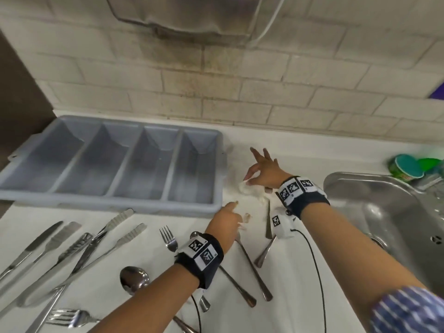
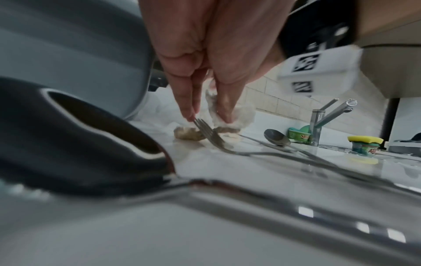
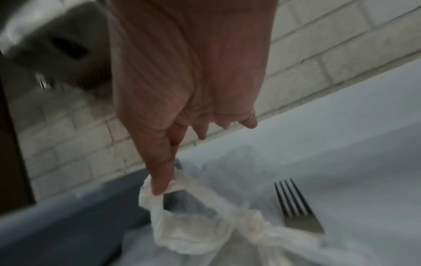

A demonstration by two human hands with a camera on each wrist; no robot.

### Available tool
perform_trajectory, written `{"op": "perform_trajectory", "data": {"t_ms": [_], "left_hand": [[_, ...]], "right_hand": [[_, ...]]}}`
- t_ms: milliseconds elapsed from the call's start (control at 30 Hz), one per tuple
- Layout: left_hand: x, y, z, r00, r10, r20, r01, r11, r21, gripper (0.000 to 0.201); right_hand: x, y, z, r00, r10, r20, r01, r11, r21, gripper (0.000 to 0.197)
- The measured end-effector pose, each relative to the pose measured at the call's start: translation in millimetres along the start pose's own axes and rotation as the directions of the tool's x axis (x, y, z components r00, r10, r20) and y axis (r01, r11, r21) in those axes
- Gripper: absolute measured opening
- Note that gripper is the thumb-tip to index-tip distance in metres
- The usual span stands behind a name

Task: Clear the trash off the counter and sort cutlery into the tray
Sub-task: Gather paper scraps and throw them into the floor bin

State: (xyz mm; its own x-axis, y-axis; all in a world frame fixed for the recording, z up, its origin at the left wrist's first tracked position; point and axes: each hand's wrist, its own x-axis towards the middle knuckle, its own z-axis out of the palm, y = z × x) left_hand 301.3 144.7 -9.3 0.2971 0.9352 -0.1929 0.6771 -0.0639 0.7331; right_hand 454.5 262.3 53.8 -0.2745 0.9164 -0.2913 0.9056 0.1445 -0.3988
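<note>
The grey four-compartment cutlery tray (image 1: 134,207) stands empty at the back left of the white counter. Right of it, my right hand (image 1: 247,180) pinches the handle of a thin white plastic bag (image 3: 193,225) between thumb and forefinger (image 3: 159,185), other fingers spread. A fork (image 3: 296,212) lies beside the bag. Nearer me, my left hand (image 1: 240,212) pinches a crumpled white tissue (image 2: 241,115) over a fork's tines (image 2: 205,129), with brown scraps (image 2: 189,135) on the counter below. Knives (image 1: 31,248), tongs (image 1: 96,248), a fork (image 1: 168,239) and a spoon (image 1: 134,277) lie loose in front.
A steel sink (image 1: 384,212) is set into the counter on the right, with a tap (image 2: 318,118), a green tub (image 1: 406,169) and a yellow sponge (image 2: 364,139) near it. The tiled wall (image 1: 216,92) runs behind. More cutlery handles (image 1: 252,267) cross under my left forearm.
</note>
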Motion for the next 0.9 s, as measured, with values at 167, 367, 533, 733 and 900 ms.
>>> {"op": "perform_trajectory", "data": {"t_ms": [167,367,533,733,900], "left_hand": [[-18,15,1,0.989,0.146,-0.032,-0.139,0.976,0.166,0.034],[-56,19,-17,0.937,0.237,-0.255,-0.227,0.972,0.066,0.038],[-92,0,-34,0.941,0.155,-0.302,-0.159,0.987,0.011,0.026],[-132,-31,-48,0.909,0.008,-0.417,-0.07,0.988,-0.135,0.02],[-165,-38,-45,0.862,-0.108,-0.495,-0.06,0.948,-0.313,0.019]], "right_hand": [[38,-14,29,0.971,0.088,0.222,-0.035,0.972,-0.233,0.033],[39,-7,50,1.0,-0.013,0.002,0.013,0.982,-0.189,0.021],[23,3,55,0.985,0.03,-0.168,-0.045,0.995,-0.087,0.023],[-51,-10,31,0.829,0.184,-0.529,-0.018,0.953,0.302,0.041],[-155,-42,32,0.743,0.323,-0.586,0.031,0.858,0.513,0.038]]}}
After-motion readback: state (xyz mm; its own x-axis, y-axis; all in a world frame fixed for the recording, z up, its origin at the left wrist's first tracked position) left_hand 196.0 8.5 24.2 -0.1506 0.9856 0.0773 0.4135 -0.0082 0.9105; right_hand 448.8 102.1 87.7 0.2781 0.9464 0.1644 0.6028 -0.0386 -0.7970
